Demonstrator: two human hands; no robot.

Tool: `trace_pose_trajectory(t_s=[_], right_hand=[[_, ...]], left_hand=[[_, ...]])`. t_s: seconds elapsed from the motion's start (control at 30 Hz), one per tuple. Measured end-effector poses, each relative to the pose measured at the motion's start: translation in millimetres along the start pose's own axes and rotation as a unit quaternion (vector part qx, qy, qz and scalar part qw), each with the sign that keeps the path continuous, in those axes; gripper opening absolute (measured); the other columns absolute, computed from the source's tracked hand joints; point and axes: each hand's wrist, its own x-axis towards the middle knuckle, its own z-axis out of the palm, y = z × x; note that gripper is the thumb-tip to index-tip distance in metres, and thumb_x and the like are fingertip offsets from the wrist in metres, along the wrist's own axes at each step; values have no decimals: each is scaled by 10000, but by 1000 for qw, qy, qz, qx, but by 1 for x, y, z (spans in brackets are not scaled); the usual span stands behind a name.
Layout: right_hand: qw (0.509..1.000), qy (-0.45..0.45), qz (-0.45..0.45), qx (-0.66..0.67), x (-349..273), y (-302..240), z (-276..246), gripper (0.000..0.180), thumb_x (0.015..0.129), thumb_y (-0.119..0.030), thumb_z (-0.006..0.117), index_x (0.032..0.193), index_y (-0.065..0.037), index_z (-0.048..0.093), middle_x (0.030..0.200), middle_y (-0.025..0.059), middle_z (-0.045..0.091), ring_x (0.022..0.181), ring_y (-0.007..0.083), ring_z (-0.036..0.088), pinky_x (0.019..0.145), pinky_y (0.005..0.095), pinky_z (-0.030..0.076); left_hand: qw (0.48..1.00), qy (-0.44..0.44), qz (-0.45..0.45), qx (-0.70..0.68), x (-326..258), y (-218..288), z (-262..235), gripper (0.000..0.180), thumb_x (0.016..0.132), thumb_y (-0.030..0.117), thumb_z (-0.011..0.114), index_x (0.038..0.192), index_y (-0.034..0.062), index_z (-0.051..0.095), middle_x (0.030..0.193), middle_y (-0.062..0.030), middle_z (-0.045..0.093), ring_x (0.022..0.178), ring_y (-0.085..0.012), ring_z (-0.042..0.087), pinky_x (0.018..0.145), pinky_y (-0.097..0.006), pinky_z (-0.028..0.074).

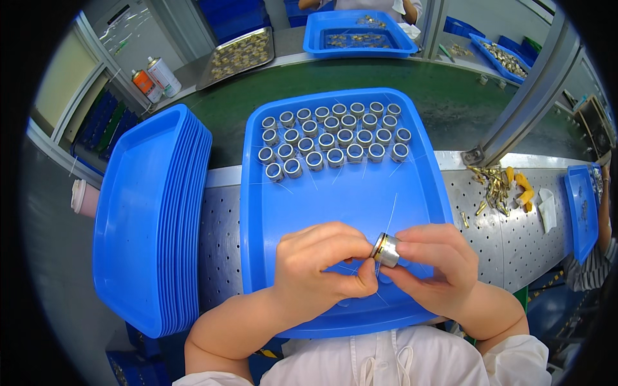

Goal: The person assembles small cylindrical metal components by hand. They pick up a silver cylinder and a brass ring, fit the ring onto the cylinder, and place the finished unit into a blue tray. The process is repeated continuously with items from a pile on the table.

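Over the near part of a blue tray point(309, 212), a short silver metal cylinder point(387, 252) with a coppery ring at its left end is held up and tilted. My right hand point(444, 267) grips it from the right between thumb and fingers. At its left end, the thumb and fingertips of my left hand point(322, 260) pinch together; whether they hold a thin wire or only the rim is too small to tell. In the far half of the tray, several similar open metal cylinders point(335, 156) stand upright in rows, with thin pale wires sticking out between them.
At the left rises a stack of blue trays point(145, 219). Brass parts point(492, 190) and yellow finger cots point(524, 193) lie on the perforated metal table at the right. Beyond runs a green conveyor belt point(277, 83); a metal post point(531, 83) stands at the right. Another person is opposite.
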Motion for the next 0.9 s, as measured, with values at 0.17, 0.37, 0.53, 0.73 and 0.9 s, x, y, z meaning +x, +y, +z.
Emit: trace_pose_trajectory(t_s=[0.17,0.37,0.53,0.73,0.9], right_hand=[[977,7,155,148,0,2,0,393,621,41,775,975,-17,614,939,124,618,781,198,625,654,267,527],[990,-8,85,115,3,11,-6,389,624,65,756,970,-27,603,981,137,611,853,220,619,703,292,509],[989,-24,74,125,3,12,-7,403,615,86,742,972,-34,600,985,136,616,882,224,616,730,298,507],[988,-68,83,108,8,7,-11,430,601,81,749,995,-26,614,991,139,617,902,231,618,744,307,508],[982,-77,106,138,7,8,-12,433,593,44,778,995,-21,632,975,134,626,887,226,626,738,304,517]], left_hand=[[998,11,57,23,1,-4,3,216,574,3,724,764,64,639,713,-46,618,595,-179,601,516,-247,477],[995,-2,-35,-94,5,-4,-1,358,600,-4,758,932,30,628,899,-84,614,732,-168,608,627,-267,515],[981,-74,-71,-162,4,-3,-4,478,594,-58,770,1040,-21,601,1035,-135,576,879,-191,606,773,-282,540],[980,-118,-57,-151,3,-7,-8,475,607,-66,759,1052,-29,594,1029,-142,579,913,-198,613,777,-297,553],[956,-103,-108,-251,3,-4,-5,448,612,-90,742,1033,-35,600,1029,-155,578,911,-205,615,788,-310,558]])
